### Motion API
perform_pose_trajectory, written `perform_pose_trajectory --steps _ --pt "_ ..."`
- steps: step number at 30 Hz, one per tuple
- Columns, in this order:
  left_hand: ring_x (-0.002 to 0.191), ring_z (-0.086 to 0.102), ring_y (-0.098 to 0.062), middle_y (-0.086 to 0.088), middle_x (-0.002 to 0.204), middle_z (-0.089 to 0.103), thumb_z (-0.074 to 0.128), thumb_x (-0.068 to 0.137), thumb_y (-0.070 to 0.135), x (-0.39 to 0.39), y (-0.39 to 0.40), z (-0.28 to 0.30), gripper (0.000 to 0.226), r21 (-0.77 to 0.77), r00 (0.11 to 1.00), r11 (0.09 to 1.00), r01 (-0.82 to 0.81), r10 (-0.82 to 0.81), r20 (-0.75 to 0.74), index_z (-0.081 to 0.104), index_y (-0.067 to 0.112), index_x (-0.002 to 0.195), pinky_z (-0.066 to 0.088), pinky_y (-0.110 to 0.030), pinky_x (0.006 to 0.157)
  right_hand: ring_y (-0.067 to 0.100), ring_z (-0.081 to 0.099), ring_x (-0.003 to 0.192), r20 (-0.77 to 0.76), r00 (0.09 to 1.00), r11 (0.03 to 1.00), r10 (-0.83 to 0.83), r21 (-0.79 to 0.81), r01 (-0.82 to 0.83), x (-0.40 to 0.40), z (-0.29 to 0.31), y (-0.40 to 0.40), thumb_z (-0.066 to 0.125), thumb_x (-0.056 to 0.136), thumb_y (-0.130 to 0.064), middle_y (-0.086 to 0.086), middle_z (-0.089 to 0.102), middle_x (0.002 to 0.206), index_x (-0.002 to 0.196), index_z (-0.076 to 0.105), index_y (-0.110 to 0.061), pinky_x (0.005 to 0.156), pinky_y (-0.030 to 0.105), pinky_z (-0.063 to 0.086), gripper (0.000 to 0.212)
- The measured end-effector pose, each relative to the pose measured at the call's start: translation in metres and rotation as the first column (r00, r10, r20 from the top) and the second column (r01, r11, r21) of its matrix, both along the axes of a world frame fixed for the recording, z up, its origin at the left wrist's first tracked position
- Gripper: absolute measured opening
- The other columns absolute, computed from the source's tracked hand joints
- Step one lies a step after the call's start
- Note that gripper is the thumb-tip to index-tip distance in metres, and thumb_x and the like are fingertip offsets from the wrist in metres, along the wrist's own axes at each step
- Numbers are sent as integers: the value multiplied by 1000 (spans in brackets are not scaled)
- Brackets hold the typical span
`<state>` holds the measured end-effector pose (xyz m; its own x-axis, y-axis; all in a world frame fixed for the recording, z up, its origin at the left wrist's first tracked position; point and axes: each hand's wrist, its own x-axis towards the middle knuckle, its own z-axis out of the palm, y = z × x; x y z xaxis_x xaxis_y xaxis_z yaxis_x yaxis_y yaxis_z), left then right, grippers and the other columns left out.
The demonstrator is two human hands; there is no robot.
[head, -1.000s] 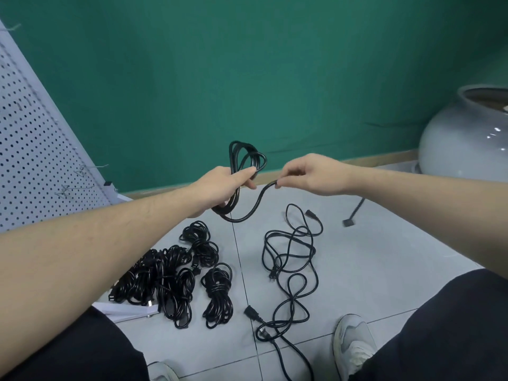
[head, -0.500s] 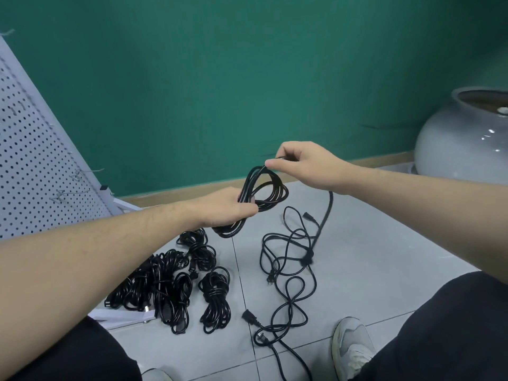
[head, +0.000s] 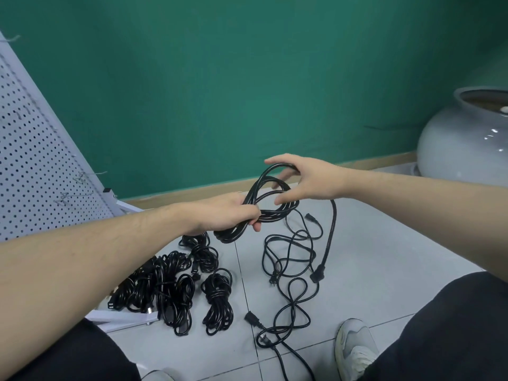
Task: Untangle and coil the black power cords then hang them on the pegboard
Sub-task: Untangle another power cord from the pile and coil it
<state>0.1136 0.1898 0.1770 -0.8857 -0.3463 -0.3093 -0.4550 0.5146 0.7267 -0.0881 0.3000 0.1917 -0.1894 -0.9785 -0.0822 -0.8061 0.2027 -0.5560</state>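
Observation:
My left hand [head: 228, 213] grips a black power cord coil [head: 264, 204] around its middle, held above the floor. My right hand [head: 305, 180] curls over the coil's top loop, the cord passing under its fingers. From the right hand a free tail hangs down to a connector [head: 319, 274]. A loose tangled cord [head: 291, 273] lies on the tiles below. Several coiled cords [head: 176, 284] lie in a pile at lower left. The white pegboard [head: 33, 171] leans at the left with wire hooks [head: 82, 176].
A large grey ceramic pot [head: 464, 138] stands at the right by the green wall. The pegboard's white foot [head: 123, 317] rests on the tiles beside the pile. My knees and a grey shoe [head: 354, 347] frame the bottom.
My right hand has laid another loop over the coil and now rests on its top. The free tail has shortened and its connector hangs off the floor. The coil has sunk lower.

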Motion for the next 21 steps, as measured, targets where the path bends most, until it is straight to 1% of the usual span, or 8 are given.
perform_pose_trajectory --steps 3,5,7,8,11,15,18,21 --pt "56 36 -12 8 63 43 61 92 56 2 -4 -4 39 -55 999 997 47 -45 31 67 21 73 28 -25 52 -4 61 68 -22 999 999 24 49 -23 -1 -1 -2 82 83 -35 -20 69 86 139 50 -36 64 8 44 64" --pt "61 35 -13 1 66 40 77 75 59 1 -4 -4 45 -4 998 998 64 -64 1 56 21 66 25 -27 55 2 49 49 7 1000 998 19 64 -19 0 2 -1 74 90 -37 -19 62 63 125 58 -28 54 20 44 39" --pt "68 40 -17 -4 70 47 86 61 48 -1 -2 0 50 63 995 993 97 -95 -34 43 22 64 28 -31 60 6 42 49 -50 999 1000 11 21 -10 -1 5 0 65 97 -39 -17 53 52 107 62 -25 55 21 39 18" --pt "68 42 -17 -3 72 51 86 63 39 -1 -1 1 47 71 992 990 122 -119 -45 42 22 65 30 -31 60 9 44 54 -95 995 1000 8 -3 -8 -2 6 0 61 99 -40 -14 52 54 97 61 -26 56 23 38 14" --pt "63 39 -19 -2 70 43 73 84 15 -3 -2 2 33 40 989 990 137 -134 -58 42 17 72 36 -33 59 17 46 63 -185 983 999 12 -40 -19 -4 5 1 55 102 -40 -4 52 66 82 54 -25 57 23 36 26" --pt "72 46 -24 -8 82 43 64 82 24 -2 -4 -3 28 87 997 995 54 -50 -52 37 18 82 52 -45 68 9 48 61 -138 990 999 -2 -44 -4 -4 9 5 57 101 -42 -11 57 67 89 57 -29 56 16 37 18" --pt "71 54 -20 -5 83 57 67 93 17 -2 -5 -9 27 122 997 992 29 -20 -72 43 26 102 49 -45 67 10 56 68 -86 996 1000 -9 -9 9 -7 8 8 63 92 -54 -9 70 74 102 57 -28 70 25 46 29" --pt "65 48 -17 -2 77 59 62 97 9 0 -10 -10 31 68 1000 998 8 -6 -27 44 27 116 40 -36 60 8 47 58 -36 999 996 -18 -83 15 -10 12 11 70 87 -54 -12 61 67 99 55 -24 62 28 41 35"
